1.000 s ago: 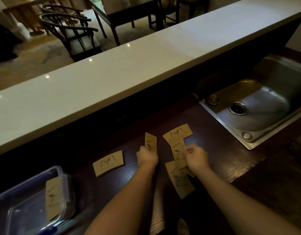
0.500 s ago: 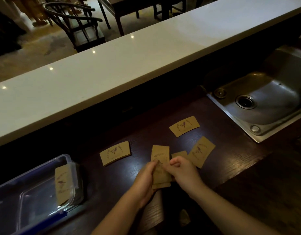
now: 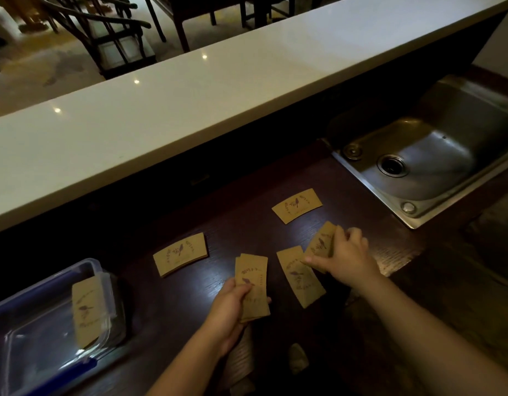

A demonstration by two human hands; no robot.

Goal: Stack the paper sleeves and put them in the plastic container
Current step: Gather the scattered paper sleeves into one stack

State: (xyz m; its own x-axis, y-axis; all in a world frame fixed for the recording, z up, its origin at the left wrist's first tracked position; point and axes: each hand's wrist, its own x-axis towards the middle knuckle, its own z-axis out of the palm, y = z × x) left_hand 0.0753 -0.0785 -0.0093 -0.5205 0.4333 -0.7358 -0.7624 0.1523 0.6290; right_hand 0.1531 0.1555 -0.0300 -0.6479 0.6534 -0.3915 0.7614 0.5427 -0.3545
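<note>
Brown paper sleeves printed with a bird lie on a dark wooden counter. My left hand (image 3: 228, 312) grips a small stack of sleeves (image 3: 254, 284) above the counter. My right hand (image 3: 348, 258) rests on a tilted sleeve (image 3: 320, 242), fingers curled over its far edge, index finger pointing left. Another sleeve (image 3: 300, 275) lies flat between the hands. One sleeve (image 3: 179, 254) lies to the left, one (image 3: 297, 205) farther back. The clear plastic container (image 3: 47, 352) with blue clips sits at lower left, a sleeve (image 3: 87, 312) leaning inside its right wall.
A steel sink (image 3: 435, 155) is set into the counter at the right. A raised white bar top (image 3: 189, 90) runs across behind the work surface. Chairs and a table stand on the floor beyond.
My hands have parted: the left keeps the stack, now with one more sleeve on it, and the right has reached right onto the tilted sleeve. The view moved slightly.
</note>
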